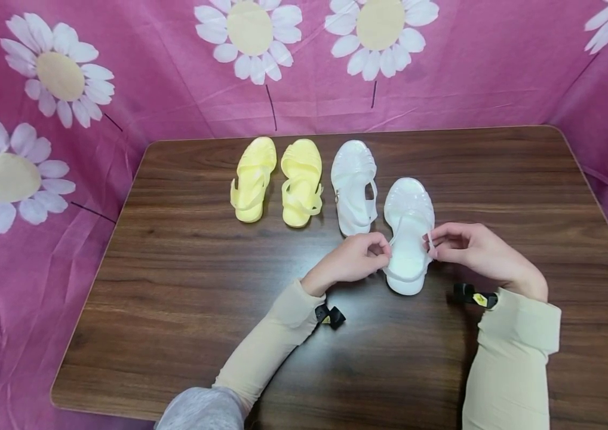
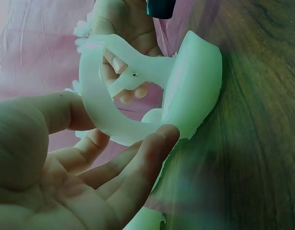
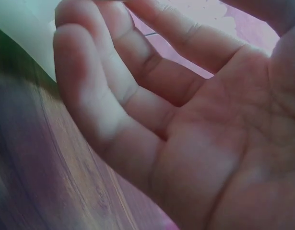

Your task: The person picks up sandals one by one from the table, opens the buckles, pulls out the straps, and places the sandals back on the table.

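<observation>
A white jelly sandal (image 1: 408, 206) lies on the table, toe pointing away, slightly nearer than its white mate (image 1: 354, 164). On its left side my left hand (image 1: 355, 258) pinches the ankle strap. Across from it my right hand (image 1: 478, 251) pinches the strap's end at the sandal's right edge. The left wrist view shows the strap (image 2: 92, 79) looping up from the heel (image 2: 197, 86), with a small hole in its far part near the right fingers. In the right wrist view a white sandal edge (image 3: 27, 24) shows beside curled fingertips; the pinch itself is out of frame.
Two yellow sandals (image 1: 301, 161) stand side by side to the left of the white pair. The brown wood-grain table (image 1: 186, 286) backs onto a pink cloth (image 1: 153, 77) with large daisies. A black band (image 1: 331, 316) is at the left wrist.
</observation>
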`<state>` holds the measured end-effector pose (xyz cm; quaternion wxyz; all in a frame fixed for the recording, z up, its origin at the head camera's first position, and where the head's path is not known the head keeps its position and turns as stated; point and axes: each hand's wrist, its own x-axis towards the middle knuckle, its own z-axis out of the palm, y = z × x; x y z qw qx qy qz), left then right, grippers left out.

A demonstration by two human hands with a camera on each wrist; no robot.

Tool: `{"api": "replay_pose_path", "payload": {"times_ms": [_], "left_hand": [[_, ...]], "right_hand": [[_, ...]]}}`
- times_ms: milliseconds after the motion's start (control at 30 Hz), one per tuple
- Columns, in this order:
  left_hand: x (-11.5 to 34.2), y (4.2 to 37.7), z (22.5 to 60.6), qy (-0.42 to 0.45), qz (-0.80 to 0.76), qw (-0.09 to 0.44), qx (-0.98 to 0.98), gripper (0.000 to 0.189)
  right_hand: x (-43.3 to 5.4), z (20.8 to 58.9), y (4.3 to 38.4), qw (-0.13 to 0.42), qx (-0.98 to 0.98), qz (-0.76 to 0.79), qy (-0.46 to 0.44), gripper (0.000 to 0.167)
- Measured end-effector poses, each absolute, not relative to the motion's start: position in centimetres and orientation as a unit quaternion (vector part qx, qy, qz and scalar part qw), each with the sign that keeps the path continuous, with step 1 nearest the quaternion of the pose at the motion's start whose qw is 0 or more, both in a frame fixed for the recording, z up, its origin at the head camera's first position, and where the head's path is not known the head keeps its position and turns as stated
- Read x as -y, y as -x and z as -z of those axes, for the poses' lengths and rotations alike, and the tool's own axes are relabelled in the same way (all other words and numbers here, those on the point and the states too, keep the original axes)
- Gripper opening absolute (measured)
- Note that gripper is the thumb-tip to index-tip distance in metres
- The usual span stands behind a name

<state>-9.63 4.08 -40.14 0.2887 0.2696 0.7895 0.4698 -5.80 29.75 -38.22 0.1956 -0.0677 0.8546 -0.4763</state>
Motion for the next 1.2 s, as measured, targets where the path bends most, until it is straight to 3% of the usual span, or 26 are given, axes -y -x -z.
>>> {"api": "replay_pose_path", "payload": {"times_ms": [700,1200], "left_hand": [[-4.0,9.4,39.6,-0.277,-0.434,0.277,-0.812,0.009],[-5.3,7.7,39.3,-0.280,-0.393,0.175,-0.858,0.015]], "right_hand": [[-29.8,38.5,5.9,0.219,-0.833,0.503,0.077,0.027],[-29.4,38.5,6.1,0.233,-0.848,0.472,0.061,0.019]]}}
